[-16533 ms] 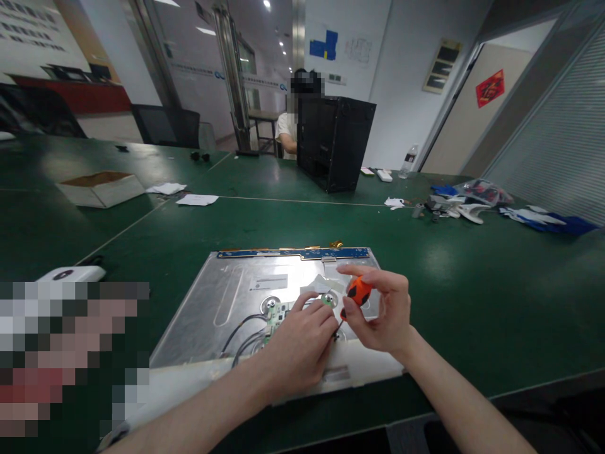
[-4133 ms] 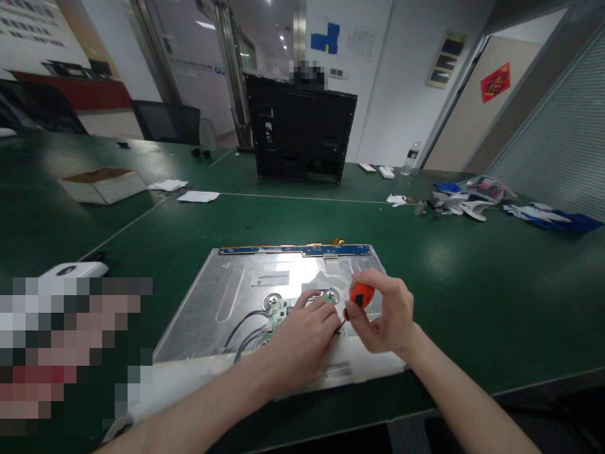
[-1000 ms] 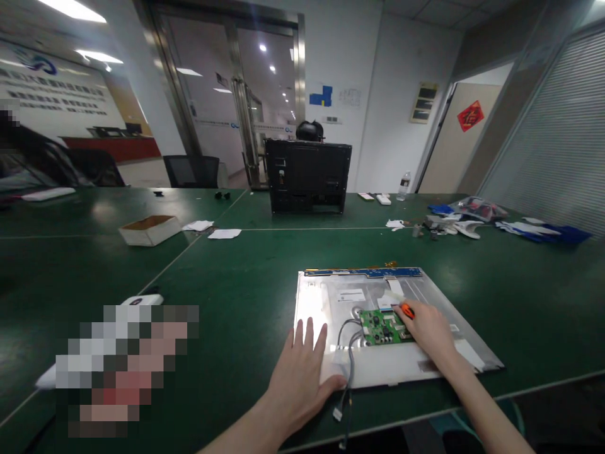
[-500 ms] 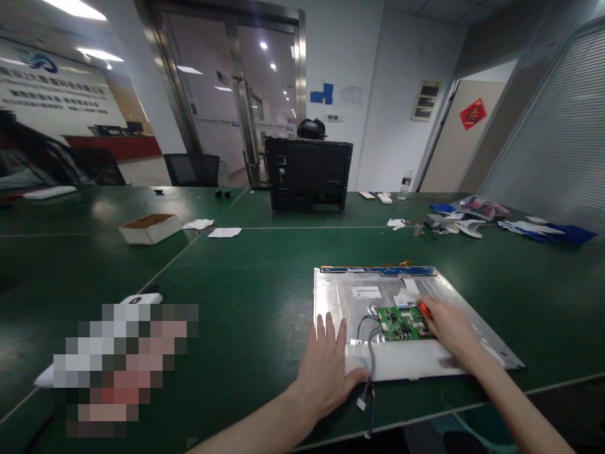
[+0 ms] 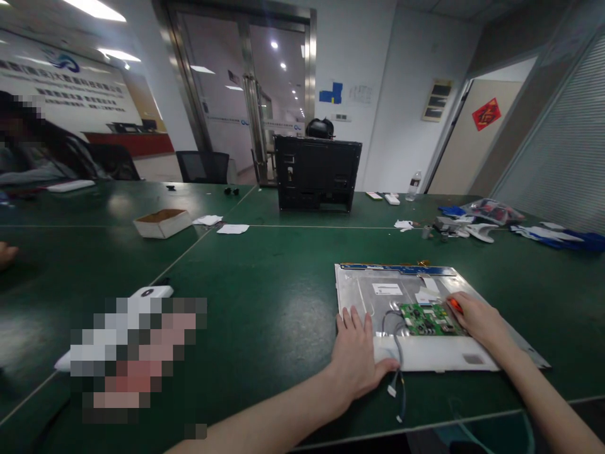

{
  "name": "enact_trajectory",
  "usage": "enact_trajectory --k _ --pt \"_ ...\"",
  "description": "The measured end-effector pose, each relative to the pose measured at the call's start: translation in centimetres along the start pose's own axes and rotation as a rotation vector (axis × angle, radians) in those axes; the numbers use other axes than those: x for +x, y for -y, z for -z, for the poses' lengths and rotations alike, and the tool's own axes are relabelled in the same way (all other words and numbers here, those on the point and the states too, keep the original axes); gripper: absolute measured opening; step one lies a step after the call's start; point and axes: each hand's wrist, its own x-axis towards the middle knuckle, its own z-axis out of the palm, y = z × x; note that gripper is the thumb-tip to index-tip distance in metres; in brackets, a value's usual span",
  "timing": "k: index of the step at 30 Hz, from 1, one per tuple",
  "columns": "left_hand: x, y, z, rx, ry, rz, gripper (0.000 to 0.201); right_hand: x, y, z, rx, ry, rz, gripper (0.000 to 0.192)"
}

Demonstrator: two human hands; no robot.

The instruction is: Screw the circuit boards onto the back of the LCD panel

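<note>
Hands [image 5: 359, 356] rest on panel [image 5: 373, 293] bearing circuit board [image 5: 425, 318].

A metal panel [image 5: 373, 277] lies flat on the table [image 5: 265, 284] near its front edge, toward the right. A circuit board [image 5: 425, 318] sits on the panel's near half, with cables [image 5: 397, 378] trailing off over the front edge. Farther back, mid-table, a monitor casing [image 5: 317, 173] stands upright. An open box [image 5: 162, 222] lies to its left, and loose parts [image 5: 467, 224] lie to its right.
</note>
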Motion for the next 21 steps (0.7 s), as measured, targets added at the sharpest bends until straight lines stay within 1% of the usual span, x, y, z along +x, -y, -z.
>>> enact_trajectory --k 2,5,9,11,13,16,19,21 --pt "0.5 -0.6 -0.1 -0.003 0.0 0.008 0.097 0.8 -0.8 -0.3 -0.028 -0.016 -0.028 0.026" --pt "1.2 -1.5 -0.3 -0.01 -0.011 0.007 0.098 2.0 -1.6 -0.2 -0.021 -0.028 -0.058 0.027" --pt "2.1 -2.7 -0.6 -0.04 -0.027 -0.002 0.099 3.4 -1.9 0.4 0.006 -0.045 -0.067 0.035" --pt "2.8 -3.4 -0.8 -0.061 -0.021 0.002 0.1 4.0 -1.3 0.7 0.026 -0.051 -0.05 0.037" --pt "3.5 -4.0 -1.0 -0.076 -0.017 0.005 0.101 4.5 -0.3 1.0 0.062 -0.033 -0.007 0.034" --pt "4.5 -4.7 -1.2 -0.097 -0.013 0.004 0.101 4.8 1.5 1.6 0.2 0.064 0.116 0.034" --pt "5.0 -4.8 -1.3 -0.173 -0.022 -0.029 0.099 4.6 2.6 2.0 0.294 0.15 0.204 0.036" --pt "5.1 -4.5 -1.2 -0.245 -0.04 -0.07 0.094 4.5 2.8 2.0 0.282 0.147 0.21 0.034"
